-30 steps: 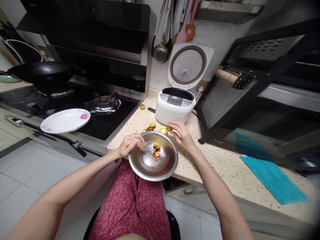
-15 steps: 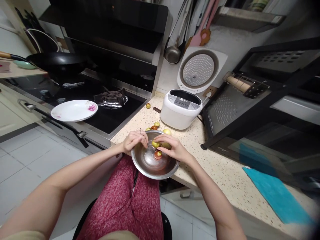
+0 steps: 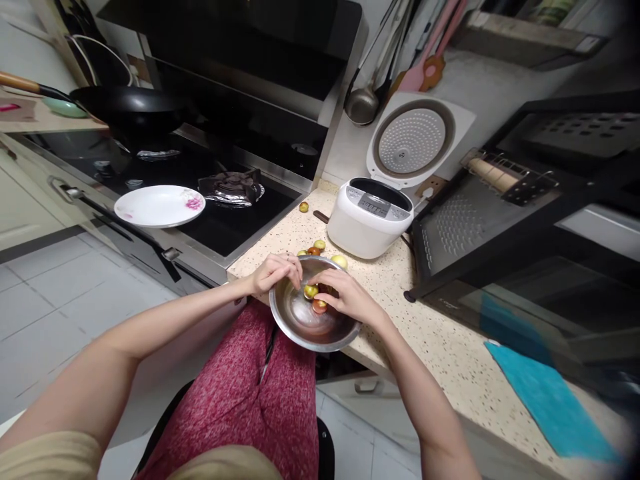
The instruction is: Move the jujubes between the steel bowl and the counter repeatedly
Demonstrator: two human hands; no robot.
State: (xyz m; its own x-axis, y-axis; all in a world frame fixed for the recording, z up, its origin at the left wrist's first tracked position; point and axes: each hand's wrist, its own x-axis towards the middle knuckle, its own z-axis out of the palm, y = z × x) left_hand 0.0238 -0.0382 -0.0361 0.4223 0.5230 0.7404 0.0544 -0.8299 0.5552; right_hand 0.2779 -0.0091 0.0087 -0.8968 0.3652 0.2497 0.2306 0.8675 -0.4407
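Person seated at the counter edge, red-speckled trousers [image 3: 250, 407] nearest, both bare forearms reaching forward.

Round shiny steel bowl [image 3: 300, 327] overhangs the front edge of the speckled beige stone countertop [image 3: 450, 347]. Left hand [image 3: 274, 273] grips the bowl's near-left rim, fingers curled over it, thumb side outward. Right hand [image 3: 347, 297] sits over the bowl's right half, fingers bent down into it, fingertips around a small fruit; whether it is pinched or only touched, cannot tell. Two small fruits show in the bowl: a yellow-green one [image 3: 311, 291] and a reddish one [image 3: 319, 306] just below it, touching or nearly so.

Just beyond the bowl's far rim, a cluster of small green and brown fruits on the counter [image 3: 320, 245]. One lone fruit [image 3: 303, 207] farther back near the hob.

Right along the counter, a turquoise cloth [image 3: 545, 400] lying flat.

Behind the fruit cluster, a white rice cooker [image 3: 370, 227], lid raised upright. Right of it, a black metal rack [image 3: 500, 220].

Left: black glass gas hob [image 3: 210, 227] with a white floral plate [image 3: 160, 206] on its front edge; black wok [image 3: 130, 110] on the far burner. Ladle and pink spatulas [image 3: 400, 73] hang on the wall.
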